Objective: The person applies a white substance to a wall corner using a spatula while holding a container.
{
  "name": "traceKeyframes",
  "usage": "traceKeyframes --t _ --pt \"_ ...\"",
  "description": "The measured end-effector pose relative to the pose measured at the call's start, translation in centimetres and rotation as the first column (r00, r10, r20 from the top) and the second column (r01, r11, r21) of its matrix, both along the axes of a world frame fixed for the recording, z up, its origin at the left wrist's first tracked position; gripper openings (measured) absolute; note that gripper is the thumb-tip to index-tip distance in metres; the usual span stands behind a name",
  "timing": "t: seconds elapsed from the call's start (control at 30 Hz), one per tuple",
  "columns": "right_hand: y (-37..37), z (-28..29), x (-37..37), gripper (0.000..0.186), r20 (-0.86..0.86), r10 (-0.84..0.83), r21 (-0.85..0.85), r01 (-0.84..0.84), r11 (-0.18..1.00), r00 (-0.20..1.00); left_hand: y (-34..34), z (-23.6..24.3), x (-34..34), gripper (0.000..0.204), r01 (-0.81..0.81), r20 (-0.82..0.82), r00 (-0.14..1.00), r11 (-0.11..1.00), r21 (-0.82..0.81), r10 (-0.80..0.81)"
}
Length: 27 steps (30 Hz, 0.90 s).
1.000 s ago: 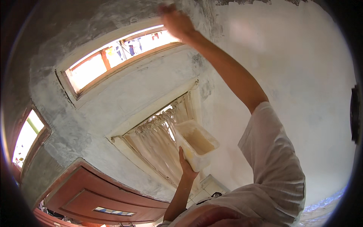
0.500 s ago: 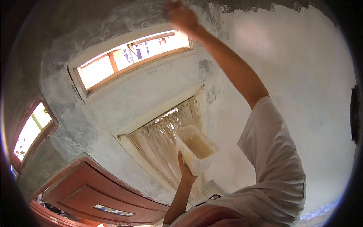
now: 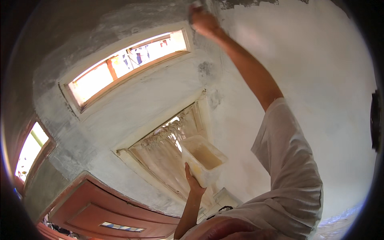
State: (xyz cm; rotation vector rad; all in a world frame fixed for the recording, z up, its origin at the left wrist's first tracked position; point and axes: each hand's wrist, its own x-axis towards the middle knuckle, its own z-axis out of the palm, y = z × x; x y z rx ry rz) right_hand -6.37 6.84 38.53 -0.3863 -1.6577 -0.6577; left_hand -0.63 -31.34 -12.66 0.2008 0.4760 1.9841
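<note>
My left hand [image 3: 194, 183] grips a white, squarish plastic tub [image 3: 209, 176] from its lower left side. The tub is tilted, with its mouth showing a pale beige coating inside. My right hand [image 3: 205, 23] is raised high on the outstretched arm, close to the wall corner above the upper window. Its fingers are curled and smeared by motion. Something small and dark shows at the fingertips, too blurred to name. Around it the wall [image 3: 276, 60] carries whitish plaster, with a ragged dark grey strip along the top.
A long narrow window [image 3: 132, 66] lies left of my raised arm. Below it a curtain [image 3: 158, 150] hangs in a framed opening behind the tub. A reddish-brown door [image 3: 84, 204] stands at lower left, near a smaller window [image 3: 32, 148]. A black object [image 3: 375, 120] sits at the right edge.
My raised right hand has moved a little right and down along the upper wall. The windows and curtain have shifted left in view. The tub stays in my left hand.
</note>
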Motion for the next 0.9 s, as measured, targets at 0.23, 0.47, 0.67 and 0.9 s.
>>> traceKeyframes --t 0.23,0.47,0.67,0.9 --pt "-18.6 -27.5 9.8 0.021 0.023 0.66 -0.346 -0.613 0.71 0.751 -0.7 -1.8 0.0 0.076 -0.029 -0.009 1.0 0.998 -0.062 0.029" --pt "-25.8 -47.8 23.3 0.019 -0.59 0.11 -0.791 -0.545 -0.278 0.8 -1.6 -10.9 -0.1 0.085 0.0 -0.082 0.997 0.984 -0.18 -0.015" --pt "-32.1 -48.3 29.6 0.017 -0.44 -0.013 -0.868 -0.428 -0.252 0.898 -4.6 -20.9 1.4 0.09 0.086 -0.048 0.994 0.96 -0.266 -0.102" --pt "-33.4 -50.0 29.1 0.013 -0.236 0.344 -0.971 -0.209 -0.113 0.909 -4.2 -14.1 5.6 0.096 0.058 -0.393 0.895 0.928 -0.369 -0.212"
